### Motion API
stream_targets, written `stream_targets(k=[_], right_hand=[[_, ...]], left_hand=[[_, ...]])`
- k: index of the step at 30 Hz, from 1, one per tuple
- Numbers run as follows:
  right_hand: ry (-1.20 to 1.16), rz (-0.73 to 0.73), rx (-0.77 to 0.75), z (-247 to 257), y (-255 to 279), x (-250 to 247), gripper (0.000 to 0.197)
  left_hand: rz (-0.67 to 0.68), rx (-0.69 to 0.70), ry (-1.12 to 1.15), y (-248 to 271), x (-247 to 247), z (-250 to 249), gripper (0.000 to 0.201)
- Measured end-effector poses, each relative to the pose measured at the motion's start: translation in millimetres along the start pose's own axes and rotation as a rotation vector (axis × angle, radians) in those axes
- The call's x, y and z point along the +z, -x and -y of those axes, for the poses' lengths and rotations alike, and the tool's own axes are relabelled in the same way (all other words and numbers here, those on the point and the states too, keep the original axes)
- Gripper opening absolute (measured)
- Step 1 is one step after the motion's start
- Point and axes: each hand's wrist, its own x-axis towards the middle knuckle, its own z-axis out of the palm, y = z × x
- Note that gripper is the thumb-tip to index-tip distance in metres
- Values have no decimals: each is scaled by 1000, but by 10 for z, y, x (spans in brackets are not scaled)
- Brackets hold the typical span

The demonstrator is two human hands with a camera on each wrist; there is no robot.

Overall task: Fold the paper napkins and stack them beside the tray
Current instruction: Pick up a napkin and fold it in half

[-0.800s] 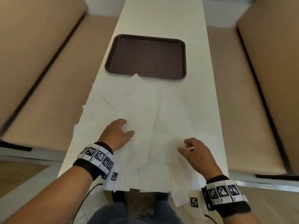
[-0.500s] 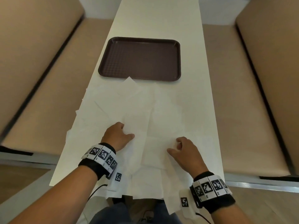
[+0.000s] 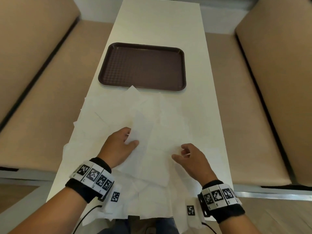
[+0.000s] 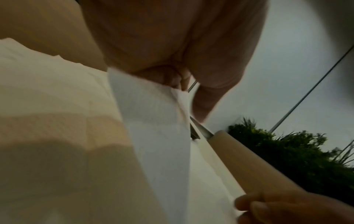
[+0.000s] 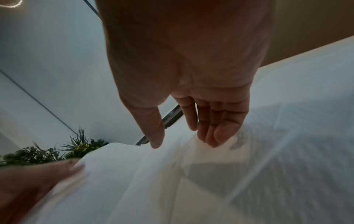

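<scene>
the right hand (image 3: 189, 159) hovers over the spread white napkins (image 3: 168, 132) with loosely curled fingers, holding nothing. the left hand (image 3: 118, 147) pinches the edge of one napkin (image 3: 141, 130), lifting it off the pile. the napkins cover the near table (image 3: 160, 24); the brown tray (image 3: 143, 66) lies just beyond them.

no readable words or numbers; only black-and-white square code markers on both wristbands (image 3: 92, 175).
</scene>
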Motion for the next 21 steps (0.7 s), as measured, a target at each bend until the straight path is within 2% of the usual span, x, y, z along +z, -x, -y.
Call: stream_targets(k=[1,4,6,9,12,14,17,21], right_hand=[[4,-1,4,14,-15,41,57],[-8,-19,12,22,-56,125,50],[-10,-21,12,17,-69,135,46],[-38,-18,13,-1,-68,130,38],[-158,-23,21,-17,-74,120,29],[-259,-14,25,9,-54,108,24],[-305,11,25,69,-18,88,32],[-218,15,-18,48,-36,104,35]], left_hand=[[46,-12,51,6,11,-12,31],[215,-98,270,80,85,-142,34],[189,-135,310,71,156,-174,34],[79,-128,126,1,243,-118,17],[146,-86,-100,-22,360,-54,14],[152,-64,-157,-4,434,-59,14],[132,-92,-136,-21,511,-75,15],[131,-175,104,-100,551,-94,18]])
